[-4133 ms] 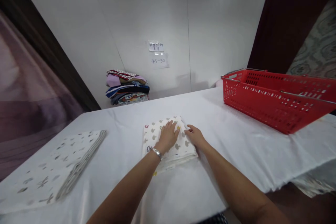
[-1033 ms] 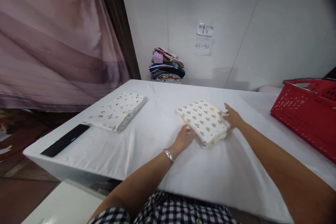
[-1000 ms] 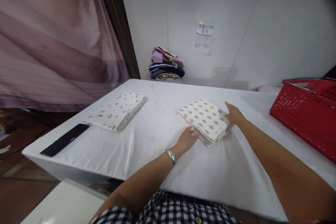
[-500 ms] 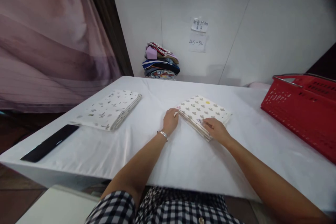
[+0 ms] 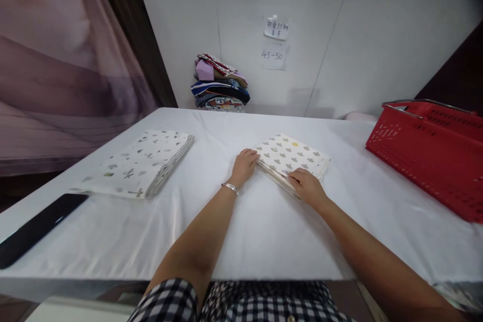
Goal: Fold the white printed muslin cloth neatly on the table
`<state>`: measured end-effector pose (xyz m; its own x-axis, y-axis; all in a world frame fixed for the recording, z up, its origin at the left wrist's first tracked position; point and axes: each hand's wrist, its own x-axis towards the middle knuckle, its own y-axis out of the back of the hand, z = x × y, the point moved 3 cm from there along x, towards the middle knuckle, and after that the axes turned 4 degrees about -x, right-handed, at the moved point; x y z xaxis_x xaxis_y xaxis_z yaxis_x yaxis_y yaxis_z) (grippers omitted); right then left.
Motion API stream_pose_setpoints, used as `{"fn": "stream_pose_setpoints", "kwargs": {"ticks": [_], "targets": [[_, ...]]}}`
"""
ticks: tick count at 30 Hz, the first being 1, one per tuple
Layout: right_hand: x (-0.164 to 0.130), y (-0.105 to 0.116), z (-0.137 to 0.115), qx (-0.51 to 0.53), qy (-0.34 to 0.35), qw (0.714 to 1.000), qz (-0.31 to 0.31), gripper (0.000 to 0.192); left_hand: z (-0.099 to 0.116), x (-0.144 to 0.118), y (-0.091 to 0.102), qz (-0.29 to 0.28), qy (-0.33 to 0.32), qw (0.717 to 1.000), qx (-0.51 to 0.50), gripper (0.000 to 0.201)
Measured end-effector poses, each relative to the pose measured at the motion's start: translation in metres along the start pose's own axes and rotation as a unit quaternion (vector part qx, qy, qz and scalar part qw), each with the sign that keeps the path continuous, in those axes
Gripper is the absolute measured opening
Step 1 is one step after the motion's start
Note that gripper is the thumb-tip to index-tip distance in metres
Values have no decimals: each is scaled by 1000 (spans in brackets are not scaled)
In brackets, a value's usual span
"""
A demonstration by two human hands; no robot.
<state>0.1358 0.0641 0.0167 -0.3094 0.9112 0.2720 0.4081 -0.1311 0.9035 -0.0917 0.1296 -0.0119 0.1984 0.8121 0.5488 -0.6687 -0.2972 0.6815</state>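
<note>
A folded white cloth with grey mouse-head shapes and a yellow smiley [image 5: 289, 153] lies on the white table between my hands. My left hand [image 5: 244, 165], with a silver bracelet at the wrist, rests its outstretched fingers on the cloth's left corner. At the near right corner, my right hand [image 5: 308, 188] has its fingers closed together on the layered edge; its thumb is partly hidden. Off to the left lies another folded white cloth with a grey plant print [image 5: 132, 163], apart from both hands.
A black phone-like slab [image 5: 39, 226] lies at the table's [image 5: 264, 246] left front. On the right stands a red plastic basket [image 5: 426, 156] with metal handles. Beyond the far edge, a stack of folded fabrics [image 5: 221, 85] rises against the wall. Two paper notes [image 5: 274, 55] hang there.
My view has shifted slightly right. The left fingers have gone from pinching the cloth's edge to lying over its corner. The right hand stays at the near corner.
</note>
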Motion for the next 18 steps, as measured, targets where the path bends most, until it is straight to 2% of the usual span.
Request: {"fn": "stream_pose_setpoints", "kwargs": {"ticks": [3, 6, 11, 18], "targets": [[-4, 1, -2, 9, 8, 999, 38, 30, -3, 3, -1, -22, -6, 1000, -1, 24], [-9, -2, -6, -3, 31, 998, 63, 31, -2, 6, 1, -21, -16, 1000, -14, 23], [-14, -9, -9, -49, 47, 996, 54, 33, 1, 7, 5, -1, -16, 999, -33, 24], [-17, -12, -11, -83, 46, 994, 52, 26, -4, 1, 4, -28, -24, 998, -56, 21]]}}
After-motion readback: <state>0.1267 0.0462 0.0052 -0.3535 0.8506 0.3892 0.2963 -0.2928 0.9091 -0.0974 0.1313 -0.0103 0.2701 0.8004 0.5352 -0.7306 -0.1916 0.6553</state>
